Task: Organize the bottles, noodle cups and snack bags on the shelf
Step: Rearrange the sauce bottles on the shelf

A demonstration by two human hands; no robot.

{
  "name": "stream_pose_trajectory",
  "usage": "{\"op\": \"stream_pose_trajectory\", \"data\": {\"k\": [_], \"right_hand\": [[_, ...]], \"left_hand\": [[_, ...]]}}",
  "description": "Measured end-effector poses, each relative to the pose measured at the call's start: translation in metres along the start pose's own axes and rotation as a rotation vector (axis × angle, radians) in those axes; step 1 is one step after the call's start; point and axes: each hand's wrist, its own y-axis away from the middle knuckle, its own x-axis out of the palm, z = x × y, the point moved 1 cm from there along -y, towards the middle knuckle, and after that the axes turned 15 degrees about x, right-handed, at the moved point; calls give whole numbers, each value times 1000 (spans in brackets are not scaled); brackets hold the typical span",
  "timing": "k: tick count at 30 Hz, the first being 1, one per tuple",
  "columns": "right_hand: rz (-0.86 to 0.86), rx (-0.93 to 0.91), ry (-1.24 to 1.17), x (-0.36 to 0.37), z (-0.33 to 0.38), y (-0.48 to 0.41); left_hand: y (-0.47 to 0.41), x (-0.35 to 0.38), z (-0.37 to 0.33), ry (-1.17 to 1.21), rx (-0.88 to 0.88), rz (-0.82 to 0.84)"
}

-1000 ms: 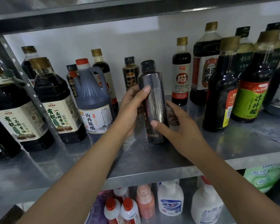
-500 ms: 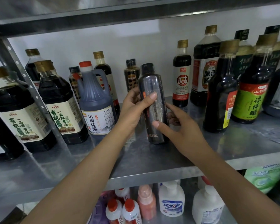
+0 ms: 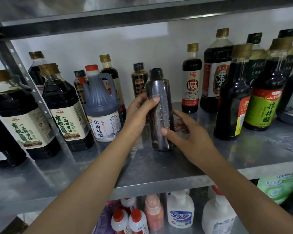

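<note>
A tall dark squeeze bottle (image 3: 161, 92) with a black cap stands upright on the steel shelf (image 3: 142, 168), near the middle. My left hand (image 3: 139, 114) grips its left side, thumb across the front. My right hand (image 3: 186, 132) holds the lower right side, thumb on the front and fingers behind. Its label side faces away from me.
Soy sauce jugs (image 3: 66, 112) and a grey vinegar jug (image 3: 102, 108) stand to the left; a slotted upright post (image 3: 24, 81) splits them. Dark bottles (image 3: 232, 98) crowd the right, a small one (image 3: 139, 80) stands behind. Soap dispensers (image 3: 180, 210) sit on the shelf below.
Both hands stay on the squeeze bottle, which has turned slightly in place. The whole view has dropped a little as my head tilted up.
</note>
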Motion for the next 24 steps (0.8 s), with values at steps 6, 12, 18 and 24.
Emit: {"op": "stream_pose_trajectory", "data": {"k": [6,12,18,24], "right_hand": [[2,15,7,0,3,1],[9,7,8,-1,6,4],[20,31,11,-1,4,3],[36,62,-8,-1,8,5]], "left_hand": [[0,1,-2,-2,12,13],[1,4,-2,-35,14,36],[-1,1,-4,-73,-5,-22],[1,2,-7,153,-15,-24]]}}
